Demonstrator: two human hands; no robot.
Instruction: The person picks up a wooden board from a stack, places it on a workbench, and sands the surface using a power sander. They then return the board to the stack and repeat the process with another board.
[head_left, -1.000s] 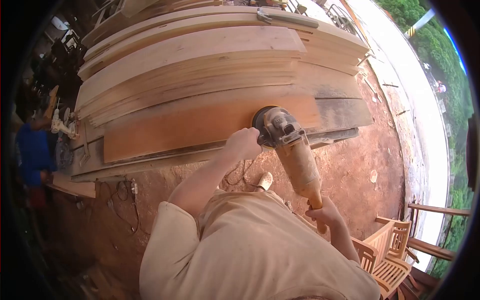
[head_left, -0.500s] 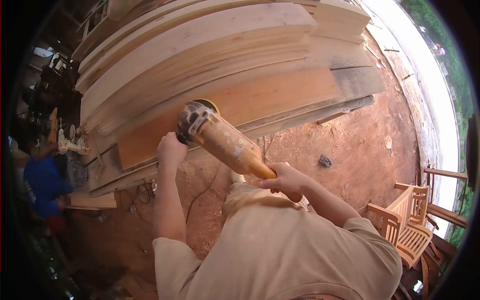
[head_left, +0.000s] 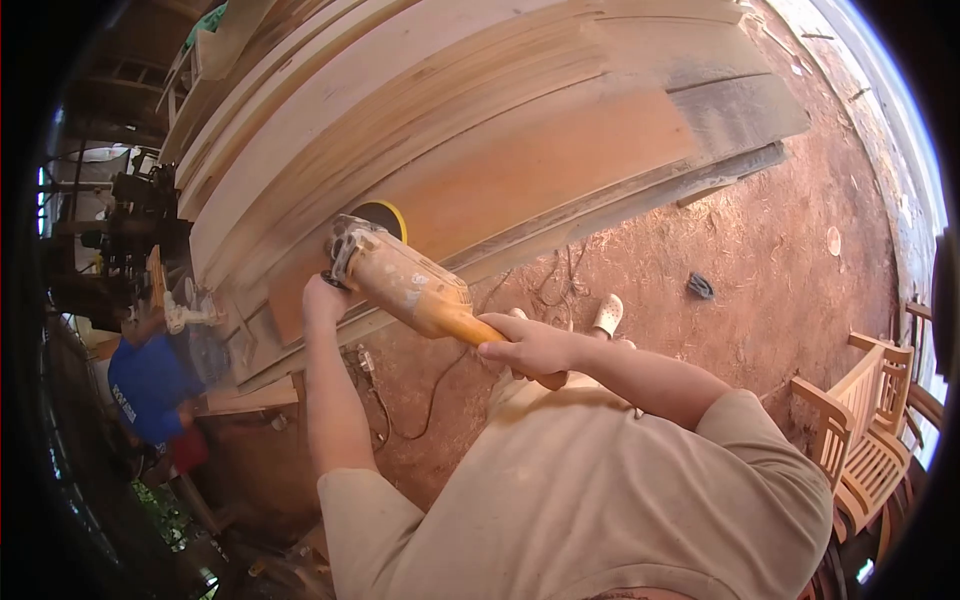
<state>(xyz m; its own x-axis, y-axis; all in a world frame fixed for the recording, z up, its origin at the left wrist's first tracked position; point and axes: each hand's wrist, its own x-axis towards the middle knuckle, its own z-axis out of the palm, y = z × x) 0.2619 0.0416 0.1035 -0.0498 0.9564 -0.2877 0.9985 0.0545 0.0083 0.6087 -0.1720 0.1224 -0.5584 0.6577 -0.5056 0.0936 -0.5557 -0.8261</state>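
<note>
Both my hands are on a dusty yellow angle grinder (head_left: 405,285) fitted with a round, yellow-edged sanding disc (head_left: 385,215). My left hand (head_left: 324,302) is closed round the side handle by its head. At the rear, the fingers of my right hand (head_left: 530,345) wrap the yellow grip. The disc lies over the left part of a reddish-brown wooden board (head_left: 560,165), overlapping its surface in this view. That board rests on a dusty plank worktop (head_left: 735,110).
Long pale planks (head_left: 400,80) are stacked behind the board. A person in a blue shirt (head_left: 150,385) is low at the left. Slatted wooden chairs (head_left: 865,440) stand at the right. A cable (head_left: 430,405) and a dark crumpled thing (head_left: 700,287) lie on the reddish ground.
The grinder has moved left along the board, and more of its disc shows. Both hands have kept their hold. My view has shifted, bringing my light-coloured shoe into sight.
</note>
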